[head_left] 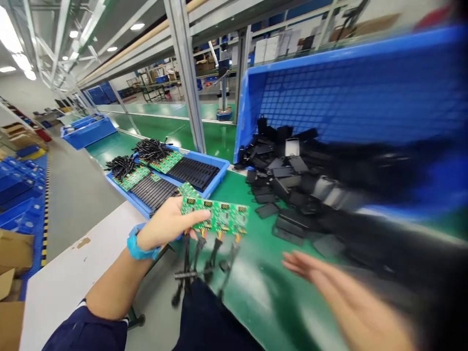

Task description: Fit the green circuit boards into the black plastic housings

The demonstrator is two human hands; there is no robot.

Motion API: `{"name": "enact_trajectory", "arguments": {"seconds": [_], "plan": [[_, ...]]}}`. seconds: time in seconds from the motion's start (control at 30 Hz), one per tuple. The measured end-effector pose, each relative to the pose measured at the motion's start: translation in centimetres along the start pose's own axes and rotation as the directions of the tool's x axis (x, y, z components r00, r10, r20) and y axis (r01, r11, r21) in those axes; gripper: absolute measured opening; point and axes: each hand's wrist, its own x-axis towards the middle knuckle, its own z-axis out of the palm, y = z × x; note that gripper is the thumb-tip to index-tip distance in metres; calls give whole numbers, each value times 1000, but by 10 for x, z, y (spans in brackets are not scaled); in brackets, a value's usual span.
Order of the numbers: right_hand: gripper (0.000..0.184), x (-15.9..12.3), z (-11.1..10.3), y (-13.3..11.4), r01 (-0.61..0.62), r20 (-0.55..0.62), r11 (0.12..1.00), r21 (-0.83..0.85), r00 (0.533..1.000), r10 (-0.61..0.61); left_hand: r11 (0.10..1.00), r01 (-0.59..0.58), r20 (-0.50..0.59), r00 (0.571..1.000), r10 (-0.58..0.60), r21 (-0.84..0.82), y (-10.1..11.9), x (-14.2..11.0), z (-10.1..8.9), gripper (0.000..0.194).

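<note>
My left hand grips a green circuit board panel near its left end, thumb on the face. Several black cables with plugs hang from the panel's lower edge. Behind that hand, a blue tray holds more green boards with bundled black cables and rows of black parts. My right hand hovers over the green tabletop, fingers stretched out and blurred, holding nothing that I can see. It is nearest to the pile of flat black plastic casings.
A large blue bin lies tipped on its side at the right, black casings spilling from its mouth. A metal post rises behind the tray. Another blue bin stands farther left. A white table adjoins on the left.
</note>
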Motion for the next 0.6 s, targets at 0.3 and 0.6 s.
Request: {"name": "enact_trajectory", "arguments": {"seconds": [0.3, 0.6], "plan": [[23, -9, 18, -22, -420, 61, 652, 632, 865, 498, 919, 143, 303, 953, -26, -368, -24, 19, 87, 22], [22, -16, 8, -16, -467, 115, 483, 741, 796, 594, 831, 215, 338, 941, -36, -512, -29, 21, 106, 27]]}}
